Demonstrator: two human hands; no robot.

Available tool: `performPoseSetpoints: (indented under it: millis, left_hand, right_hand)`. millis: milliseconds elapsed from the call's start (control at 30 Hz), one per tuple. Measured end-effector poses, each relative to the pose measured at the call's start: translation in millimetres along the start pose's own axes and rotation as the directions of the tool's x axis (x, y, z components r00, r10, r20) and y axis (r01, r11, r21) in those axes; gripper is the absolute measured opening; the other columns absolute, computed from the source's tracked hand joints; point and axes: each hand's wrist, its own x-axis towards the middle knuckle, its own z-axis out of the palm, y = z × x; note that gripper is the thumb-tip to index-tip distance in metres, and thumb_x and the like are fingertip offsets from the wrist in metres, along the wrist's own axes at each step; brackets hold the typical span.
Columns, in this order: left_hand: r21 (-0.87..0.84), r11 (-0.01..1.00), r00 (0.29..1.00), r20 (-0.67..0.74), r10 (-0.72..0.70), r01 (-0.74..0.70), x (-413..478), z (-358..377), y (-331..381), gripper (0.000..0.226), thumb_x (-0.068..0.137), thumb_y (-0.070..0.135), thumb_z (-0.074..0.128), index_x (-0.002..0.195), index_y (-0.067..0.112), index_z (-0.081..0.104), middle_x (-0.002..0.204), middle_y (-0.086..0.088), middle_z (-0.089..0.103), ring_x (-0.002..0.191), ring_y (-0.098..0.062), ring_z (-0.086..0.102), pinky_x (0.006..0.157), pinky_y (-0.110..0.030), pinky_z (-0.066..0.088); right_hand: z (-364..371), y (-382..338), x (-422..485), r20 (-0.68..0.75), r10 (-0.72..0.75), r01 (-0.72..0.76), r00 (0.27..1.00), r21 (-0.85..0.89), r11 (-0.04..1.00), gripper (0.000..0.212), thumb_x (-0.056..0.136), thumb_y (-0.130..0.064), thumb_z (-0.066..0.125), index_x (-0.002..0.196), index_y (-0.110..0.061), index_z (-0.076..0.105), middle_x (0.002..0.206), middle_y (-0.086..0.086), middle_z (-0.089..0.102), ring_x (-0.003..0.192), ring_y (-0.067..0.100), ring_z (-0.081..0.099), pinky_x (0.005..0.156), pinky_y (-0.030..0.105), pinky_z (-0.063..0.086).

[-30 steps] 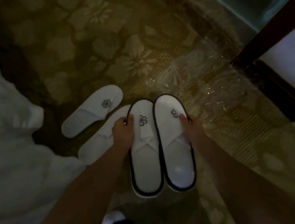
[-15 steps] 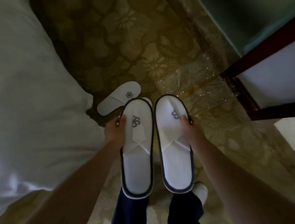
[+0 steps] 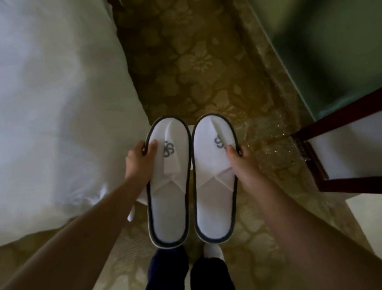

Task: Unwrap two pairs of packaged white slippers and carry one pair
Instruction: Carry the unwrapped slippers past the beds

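Each hand carries one slipper of a white pair. The left hand (image 3: 140,163) pinches the left slipper (image 3: 169,183) at its outer rim, thumb on the upper and fingers curled beneath. The right hand (image 3: 240,161) pinches the right slipper (image 3: 216,177) the same way on its outer rim. Both slippers are held side by side, toes pointing far, soles down, clear of the carpet (image 3: 196,58).

Change since one second ago: the slippers have risen and the view has climbed from a crouch to standing height. The person's dark trouser legs (image 3: 174,280) now show below the pair. The second pair, earlier visible on the carpet to the left, is now almost hidden; only a white edge shows between and behind the held slippers. The bed (image 3: 43,100) fills the left. Clear wrapping (image 3: 275,146) lies on the carpet to the right.

Assessment: unwrapping appears complete, and the carry step is under way.
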Motion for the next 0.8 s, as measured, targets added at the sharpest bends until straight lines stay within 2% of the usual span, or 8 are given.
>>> performPoseSetpoints:
  millis: [67, 200, 333, 433, 533, 633, 700, 800]
  left_hand:
    - [-0.042, 0.999, 0.999, -0.042, -0.025, 0.023, -16, -11, -4, 0.035, 0.092, 0.039, 0.049, 0.07, 0.012, 0.048, 0.068, -0.006, 0.052, 0.071, -0.023, 0.049, 0.056, -0.032, 0.032]
    - [-0.088, 0.994, 0.993, -0.093, -0.074, 0.066, -42, -28, -24, 0.04, 0.092, 0.039, 0.049, 0.081, 0.002, 0.057, 0.077, -0.018, 0.061, 0.077, -0.03, 0.056, 0.063, -0.036, 0.04]
    - [-0.086, 0.994, 0.987, -0.135, -0.085, 0.074, -72, -51, -48, 0.04, 0.097, 0.029, 0.041, 0.061, 0.012, 0.044, 0.056, -0.003, 0.04, 0.067, -0.022, 0.042, 0.052, -0.034, 0.026]
    - [-0.099, 0.99, 0.979, -0.167, -0.118, 0.103, -93, -75, -72, 0.039, 0.097, 0.03, 0.04, 0.078, 0.001, 0.056, 0.067, -0.012, 0.049, 0.069, -0.023, 0.045, 0.055, -0.032, 0.028]
    - [-0.134, 0.979, 0.962, -0.21, -0.176, 0.15, -110, -97, -101, 0.038, 0.097, 0.033, 0.041, 0.086, 0.001, 0.058, 0.078, -0.015, 0.054, 0.074, -0.024, 0.048, 0.059, -0.032, 0.031]
    - [-0.2, 0.962, 0.94, -0.25, -0.234, 0.187, -126, -113, -130, 0.038, 0.097, 0.032, 0.042, 0.074, 0.005, 0.057, 0.07, -0.01, 0.053, 0.072, -0.024, 0.047, 0.061, -0.032, 0.03]
    - [-0.256, 0.942, 0.922, -0.265, -0.284, 0.217, -136, -123, -152, 0.04, 0.096, 0.03, 0.043, 0.059, 0.015, 0.044, 0.059, -0.003, 0.044, 0.061, -0.022, 0.041, 0.055, -0.033, 0.025]
    - [-0.371, 0.892, 0.892, -0.264, -0.367, 0.258, -150, -141, -186, 0.042, 0.096, 0.031, 0.043, 0.057, 0.018, 0.041, 0.056, 0.0, 0.04, 0.054, -0.016, 0.036, 0.05, -0.031, 0.024]
  right_hand:
    - [1, -4, -18, 0.031, -0.015, 0.015, 0.999, -0.002, 1.0, 0.042, 0.096, -0.037, 0.044, 0.131, -0.015, 0.048, 0.115, 0.007, 0.055, 0.091, 0.018, 0.054, 0.073, 0.031, 0.047]
    - [7, -7, -49, 0.105, -0.004, 0.005, 0.994, -0.007, 1.0, 0.051, 0.096, -0.035, 0.046, 0.144, -0.019, 0.036, 0.14, 0.007, 0.047, 0.121, 0.026, 0.051, 0.1, 0.043, 0.046]
    - [21, 1, -80, 0.19, 0.035, -0.035, 0.981, -0.008, 0.999, 0.046, 0.098, -0.029, 0.044, 0.143, -0.021, 0.038, 0.129, 0.002, 0.05, 0.108, 0.019, 0.051, 0.096, 0.038, 0.046]
    - [42, 10, -99, 0.239, 0.04, -0.035, 0.97, -0.025, 0.999, 0.045, 0.098, -0.029, 0.044, 0.142, -0.023, 0.039, 0.119, 0.0, 0.052, 0.1, 0.018, 0.052, 0.093, 0.038, 0.048]
    - [69, 17, -116, 0.272, 0.016, -0.003, 0.962, -0.05, 0.999, 0.044, 0.097, -0.029, 0.045, 0.141, -0.025, 0.04, 0.131, 0.004, 0.054, 0.108, 0.02, 0.054, 0.099, 0.042, 0.046]
    - [95, 20, -132, 0.315, 0.032, 0.0, 0.948, -0.1, 0.995, 0.046, 0.098, -0.03, 0.043, 0.143, -0.027, 0.036, 0.139, 0.005, 0.05, 0.12, 0.024, 0.052, 0.104, 0.046, 0.043]
    - [117, 22, -144, 0.338, 0.053, 0.003, 0.94, -0.162, 0.987, 0.049, 0.098, -0.032, 0.041, 0.146, -0.027, 0.032, 0.141, 0.006, 0.047, 0.123, 0.026, 0.05, 0.105, 0.047, 0.042]
    - [151, 28, -161, 0.346, 0.058, 0.016, 0.936, -0.208, 0.978, 0.05, 0.098, -0.032, 0.041, 0.147, -0.027, 0.029, 0.145, 0.006, 0.044, 0.125, 0.027, 0.049, 0.106, 0.048, 0.041]
